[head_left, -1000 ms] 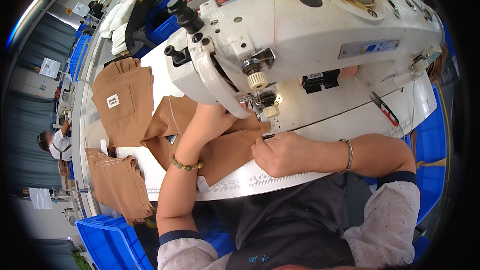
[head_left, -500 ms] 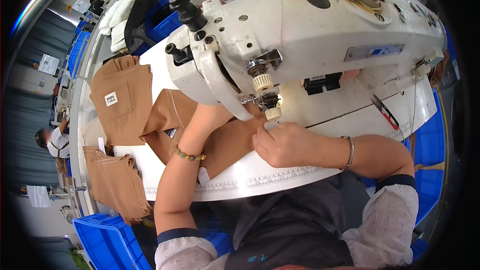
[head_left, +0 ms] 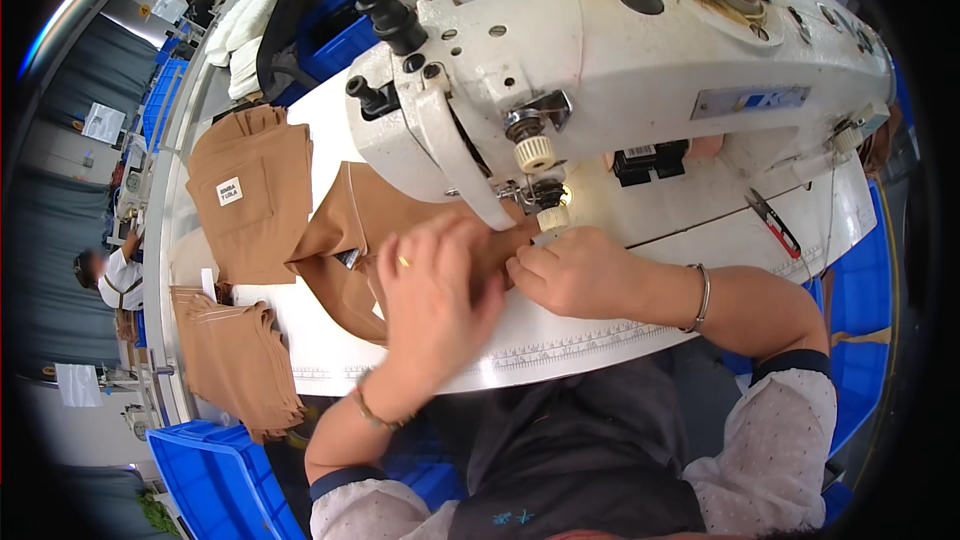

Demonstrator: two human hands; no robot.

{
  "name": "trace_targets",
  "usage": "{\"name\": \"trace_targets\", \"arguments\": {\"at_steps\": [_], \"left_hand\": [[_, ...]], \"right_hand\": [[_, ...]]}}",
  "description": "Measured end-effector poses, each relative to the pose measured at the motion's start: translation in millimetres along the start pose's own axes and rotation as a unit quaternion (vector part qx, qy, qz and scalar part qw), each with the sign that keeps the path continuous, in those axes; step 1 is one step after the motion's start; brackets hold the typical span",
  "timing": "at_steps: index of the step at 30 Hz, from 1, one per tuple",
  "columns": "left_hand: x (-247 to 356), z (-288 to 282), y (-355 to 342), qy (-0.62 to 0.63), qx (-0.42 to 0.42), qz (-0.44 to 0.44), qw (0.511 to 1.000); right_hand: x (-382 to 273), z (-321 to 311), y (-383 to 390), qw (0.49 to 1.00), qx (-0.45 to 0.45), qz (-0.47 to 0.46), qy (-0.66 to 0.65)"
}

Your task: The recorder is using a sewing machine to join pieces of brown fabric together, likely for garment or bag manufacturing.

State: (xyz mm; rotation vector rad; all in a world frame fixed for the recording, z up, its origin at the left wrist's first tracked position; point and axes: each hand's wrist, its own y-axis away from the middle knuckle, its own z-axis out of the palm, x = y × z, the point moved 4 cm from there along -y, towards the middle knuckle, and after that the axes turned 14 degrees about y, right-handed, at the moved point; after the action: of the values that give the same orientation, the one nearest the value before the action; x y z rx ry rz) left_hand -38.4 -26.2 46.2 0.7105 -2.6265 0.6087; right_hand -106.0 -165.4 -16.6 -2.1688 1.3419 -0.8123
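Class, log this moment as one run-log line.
left hand: flat on brown fabric | right hand: pressing fabric beside presser foot | sewing machine: white, over table

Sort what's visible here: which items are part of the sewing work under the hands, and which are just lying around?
In use:
left hand and right hand, both on the brown fabric piece
white industrial sewing machine, its needle area just above the hands

Lying about:
folded brown garment with a white label
stack of brown fabric pieces at the table edge
blue plastic bin
red-handled snips
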Motion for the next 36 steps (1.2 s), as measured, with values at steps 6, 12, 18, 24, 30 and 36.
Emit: {"name": "trace_targets", "arguments": {"at_steps": [6, 12, 18, 24, 30, 36], "left_hand": [[-6, 34, 3, -0.109, 0.102, 0.115, 0.982], [-11, 18, -21, -0.206, 0.148, 0.235, 0.938], [-3, 15, 8, -0.198, -0.011, 0.231, 0.953], [6, 3, 16, -0.089, -0.120, 0.101, 0.984], [-7, 24, -6, -0.047, -0.042, 0.088, 0.994], [-17, 36, 8, -0.030, -0.024, 0.146, 0.989]], "right_hand": [[14, -11, -12, 0.989, 0.058, 0.096, -0.094], [18, -8, -10, 0.985, 0.079, 0.134, -0.080], [3, -17, -7, 0.997, 0.066, 0.035, -0.001], [-17, -8, 0, 0.998, -0.011, -0.026, 0.048], [-21, -12, 2, 0.995, -0.080, -0.043, 0.042], [-26, -22, 2, 0.989, -0.131, -0.051, 0.053]]}}
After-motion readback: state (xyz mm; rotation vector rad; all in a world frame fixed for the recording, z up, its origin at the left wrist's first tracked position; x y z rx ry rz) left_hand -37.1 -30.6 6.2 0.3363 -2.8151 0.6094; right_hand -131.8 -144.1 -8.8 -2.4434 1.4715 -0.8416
